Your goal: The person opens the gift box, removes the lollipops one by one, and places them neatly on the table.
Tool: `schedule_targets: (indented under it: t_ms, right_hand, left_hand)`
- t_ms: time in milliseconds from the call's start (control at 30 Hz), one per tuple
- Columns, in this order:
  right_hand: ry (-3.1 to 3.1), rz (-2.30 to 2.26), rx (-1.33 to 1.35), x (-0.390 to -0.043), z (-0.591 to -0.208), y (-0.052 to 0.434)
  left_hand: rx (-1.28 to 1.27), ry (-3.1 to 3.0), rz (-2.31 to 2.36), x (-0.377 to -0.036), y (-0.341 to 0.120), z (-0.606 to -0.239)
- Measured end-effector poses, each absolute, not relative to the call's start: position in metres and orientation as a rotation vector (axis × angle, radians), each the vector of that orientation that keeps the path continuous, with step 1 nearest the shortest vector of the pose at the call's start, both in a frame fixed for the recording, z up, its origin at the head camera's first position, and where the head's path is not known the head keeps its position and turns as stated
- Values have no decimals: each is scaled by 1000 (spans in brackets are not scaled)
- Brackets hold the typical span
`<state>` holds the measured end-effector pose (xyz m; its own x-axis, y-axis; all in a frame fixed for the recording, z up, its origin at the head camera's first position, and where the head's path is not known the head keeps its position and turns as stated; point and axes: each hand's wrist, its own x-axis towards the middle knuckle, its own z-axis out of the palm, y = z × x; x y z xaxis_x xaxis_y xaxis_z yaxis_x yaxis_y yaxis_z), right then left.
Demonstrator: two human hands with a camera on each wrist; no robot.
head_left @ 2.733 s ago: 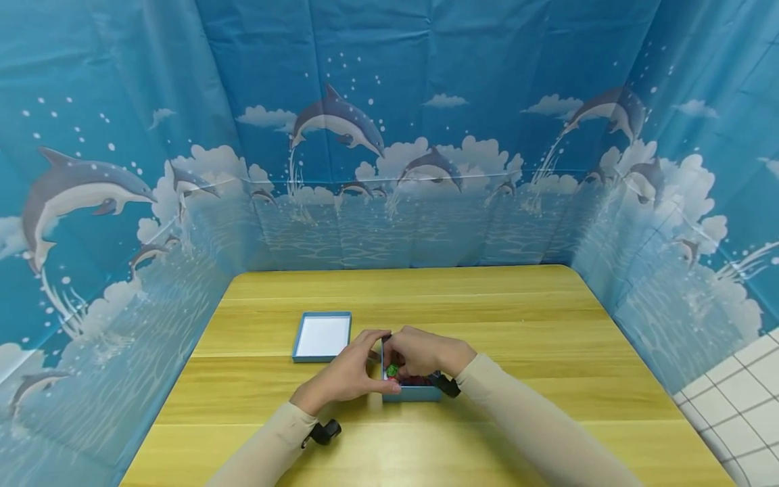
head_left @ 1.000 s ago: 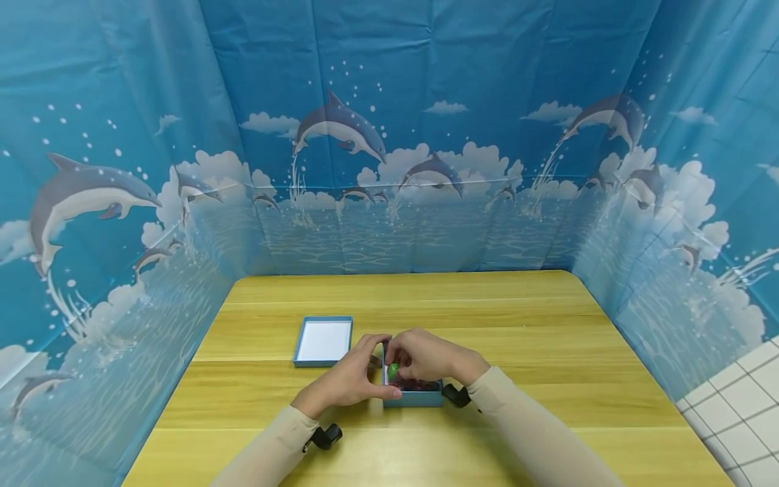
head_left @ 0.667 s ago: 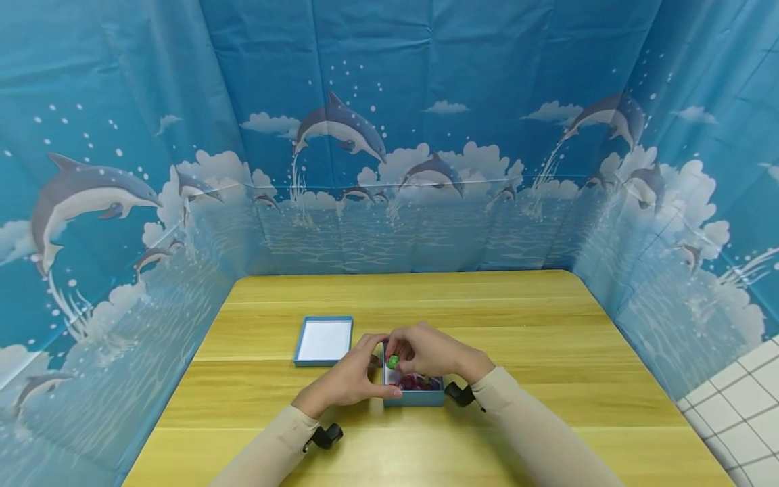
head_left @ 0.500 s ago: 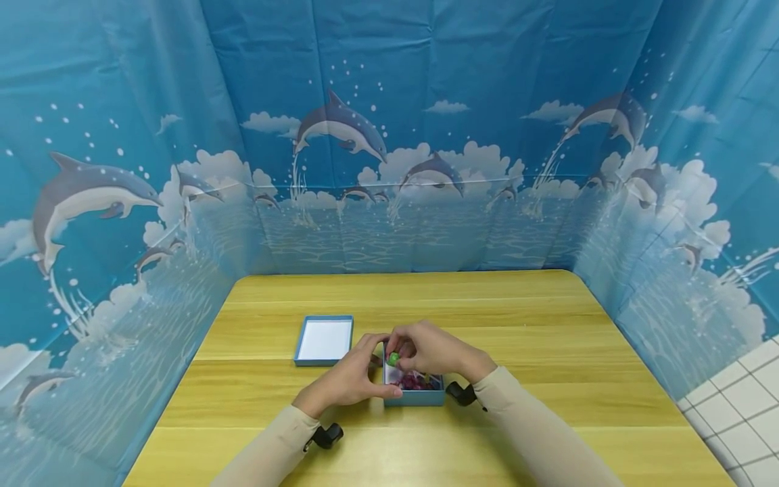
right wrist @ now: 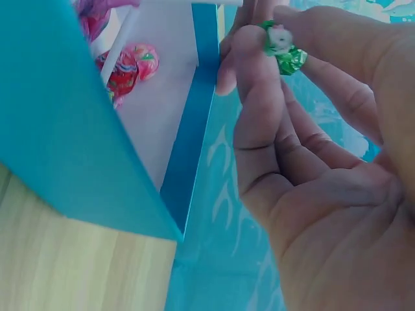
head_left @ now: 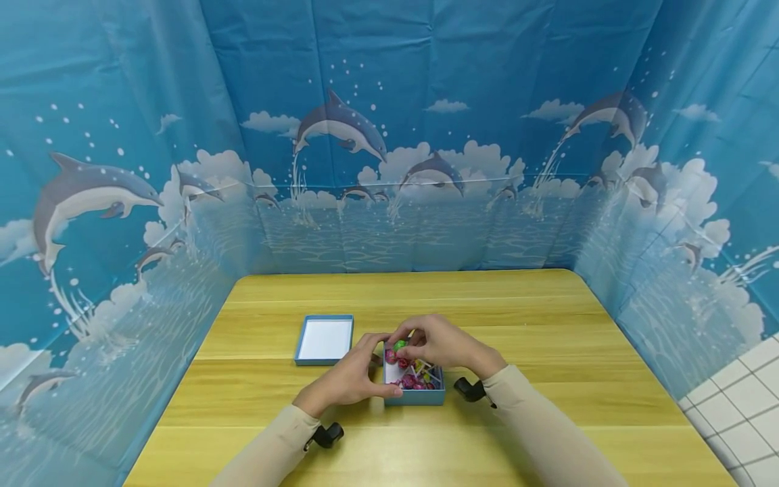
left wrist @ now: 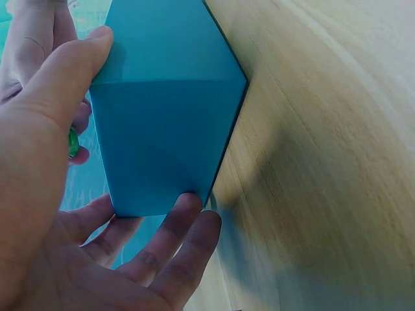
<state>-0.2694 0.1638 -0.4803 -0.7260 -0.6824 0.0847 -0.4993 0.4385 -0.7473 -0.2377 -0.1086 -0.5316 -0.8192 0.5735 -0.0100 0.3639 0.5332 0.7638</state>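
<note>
- Left hand [head_left: 347, 380] grips the open blue box [head_left: 414, 394] on the surface [head_left: 548, 406].
- Right hand [head_left: 435, 341] pinches a green lollipop [head_left: 399, 345] above the box; a light pinch could drop it.
- Right wrist view shows its crinkled wrapper [right wrist: 283, 50]; head view shows the lid [head_left: 324, 339] beyond.

On the table [head_left: 548, 325], the lid [head_left: 324, 338] lies left of the box [head_left: 414, 396] (sweets [head_left: 414, 380] inside).

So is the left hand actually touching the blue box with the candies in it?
Touching. The left wrist view shows the left hand with its thumb and fingertips pressed against the blue box walls.
</note>
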Motion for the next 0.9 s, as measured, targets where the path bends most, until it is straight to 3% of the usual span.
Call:
schedule_targets:
  t_ms: [900]
  right_hand:
    - [2689,-1127,-922,-274,-479,203]
  left_hand:
    - [757,2527,1149,-240,-108,-534]
